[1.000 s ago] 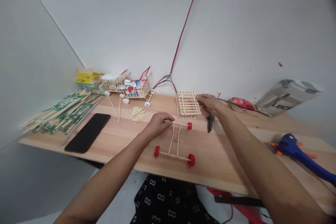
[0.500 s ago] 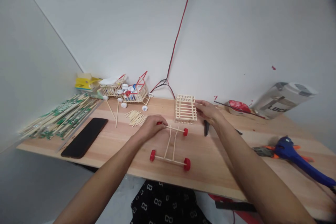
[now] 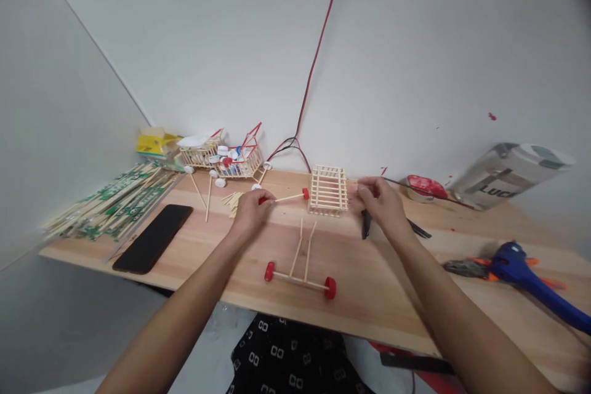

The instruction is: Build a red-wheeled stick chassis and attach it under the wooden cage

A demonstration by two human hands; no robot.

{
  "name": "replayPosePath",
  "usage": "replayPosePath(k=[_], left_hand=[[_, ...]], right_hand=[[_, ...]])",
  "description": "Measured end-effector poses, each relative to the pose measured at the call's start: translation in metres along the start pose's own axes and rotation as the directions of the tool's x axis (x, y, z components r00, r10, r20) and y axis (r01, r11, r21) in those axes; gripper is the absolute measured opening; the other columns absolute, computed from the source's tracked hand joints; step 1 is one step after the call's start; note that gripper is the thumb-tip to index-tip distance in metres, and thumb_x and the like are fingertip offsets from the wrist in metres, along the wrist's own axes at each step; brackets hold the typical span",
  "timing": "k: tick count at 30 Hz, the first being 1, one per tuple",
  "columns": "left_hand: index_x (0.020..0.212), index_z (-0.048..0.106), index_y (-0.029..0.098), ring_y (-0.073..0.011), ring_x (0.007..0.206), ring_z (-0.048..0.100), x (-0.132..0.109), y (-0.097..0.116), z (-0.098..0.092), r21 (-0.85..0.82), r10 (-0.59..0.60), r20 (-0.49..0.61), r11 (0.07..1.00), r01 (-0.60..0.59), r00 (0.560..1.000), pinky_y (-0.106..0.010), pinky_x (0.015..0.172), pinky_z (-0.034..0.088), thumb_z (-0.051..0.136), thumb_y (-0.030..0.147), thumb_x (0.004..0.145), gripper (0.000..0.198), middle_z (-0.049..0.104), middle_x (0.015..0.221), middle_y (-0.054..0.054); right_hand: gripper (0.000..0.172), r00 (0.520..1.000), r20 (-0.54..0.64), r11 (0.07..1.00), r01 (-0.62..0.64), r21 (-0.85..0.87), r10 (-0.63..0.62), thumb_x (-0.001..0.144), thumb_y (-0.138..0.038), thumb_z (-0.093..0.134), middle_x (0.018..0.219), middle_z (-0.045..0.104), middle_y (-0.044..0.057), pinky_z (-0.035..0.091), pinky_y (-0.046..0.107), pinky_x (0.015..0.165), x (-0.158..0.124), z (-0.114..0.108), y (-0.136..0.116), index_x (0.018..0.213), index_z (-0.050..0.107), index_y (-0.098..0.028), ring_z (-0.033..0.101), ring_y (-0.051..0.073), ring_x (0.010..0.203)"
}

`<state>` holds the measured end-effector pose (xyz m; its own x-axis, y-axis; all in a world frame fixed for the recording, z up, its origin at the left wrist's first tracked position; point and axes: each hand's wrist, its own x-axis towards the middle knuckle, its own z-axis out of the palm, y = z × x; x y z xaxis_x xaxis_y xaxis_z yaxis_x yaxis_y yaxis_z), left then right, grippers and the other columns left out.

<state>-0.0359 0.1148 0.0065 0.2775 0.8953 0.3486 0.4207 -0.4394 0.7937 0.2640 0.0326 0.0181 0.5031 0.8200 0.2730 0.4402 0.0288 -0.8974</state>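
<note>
My left hand (image 3: pixel 249 209) is closed on one end of a stick axle (image 3: pixel 290 197) with red wheels, held a little above the wooden table (image 3: pixel 369 258). The rest of the stick chassis (image 3: pixel 300 265), with two red wheels at its near end, lies on the table in front of me. My right hand (image 3: pixel 381 203) hovers just right of a small stick cage (image 3: pixel 328 189), its fingers curled together; what they hold I cannot make out. A black tool (image 3: pixel 366 223) lies under that hand.
At the left lie a black phone (image 3: pixel 153 237), wrapped chopstick bundles (image 3: pixel 115 200) and loose sticks (image 3: pixel 234 200). Stick carts filled with bottle caps (image 3: pixel 228 157) stand at the back. A blue glue gun (image 3: pixel 530 274), a red dish (image 3: pixel 422 186) and a grey pack (image 3: pixel 505 173) are at the right.
My left hand has lifted the far axle with its red wheels off the chassis and moved it back and left. My right hand has drawn slightly away from the cage.
</note>
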Motion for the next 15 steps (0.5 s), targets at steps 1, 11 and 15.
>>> replayPosePath(k=[1, 11, 15], left_hand=[[0.074, 0.071, 0.016, -0.0197, 0.073, 0.061, -0.001, 0.000, 0.001, -0.007, -0.007, -0.004, 1.000, 0.007, 1.000, -0.031, 0.071, 0.045, 0.060, 0.020, 0.074, 0.011, 0.071, 0.074, -0.005], [0.078, 0.066, 0.017, -0.0187, 0.085, 0.062, -0.009, 0.034, 0.012, -0.095, 0.330, 0.218, 0.944, -0.317, 0.918, -0.031, 0.080, 0.044, 0.059, 0.017, 0.083, 0.009, 0.070, 0.086, -0.006], [0.077, 0.064, 0.017, -0.0189, 0.085, 0.060, -0.007, 0.041, 0.019, -0.012, 0.384, 0.259, 0.919, -0.394, 0.886, -0.031, 0.080, 0.043, 0.059, 0.010, 0.082, 0.011, 0.070, 0.084, -0.005]], right_hand=[[0.021, 0.999, 0.012, 0.998, 0.041, -0.043, -0.041, 0.075, -0.038, 0.063, 0.083, 0.066, 0.004, 0.045, 0.035, 0.076, -0.007, -0.003, -0.003, 0.086, 0.065, -0.020, 0.058, 0.020, 0.079], [0.033, 0.969, 0.042, 0.967, 0.246, -0.070, -0.243, 0.093, -0.045, 0.044, 0.103, 0.068, 0.006, 0.046, 0.032, 0.076, -0.056, -0.001, -0.026, 0.103, 0.064, -0.022, 0.062, 0.019, 0.089], [0.027, 0.925, 0.211, 0.923, 0.351, -0.157, -0.316, 0.087, -0.040, 0.057, 0.111, 0.066, 0.006, 0.048, 0.031, 0.075, -0.061, 0.005, -0.028, 0.107, 0.064, -0.023, 0.062, 0.019, 0.089]])
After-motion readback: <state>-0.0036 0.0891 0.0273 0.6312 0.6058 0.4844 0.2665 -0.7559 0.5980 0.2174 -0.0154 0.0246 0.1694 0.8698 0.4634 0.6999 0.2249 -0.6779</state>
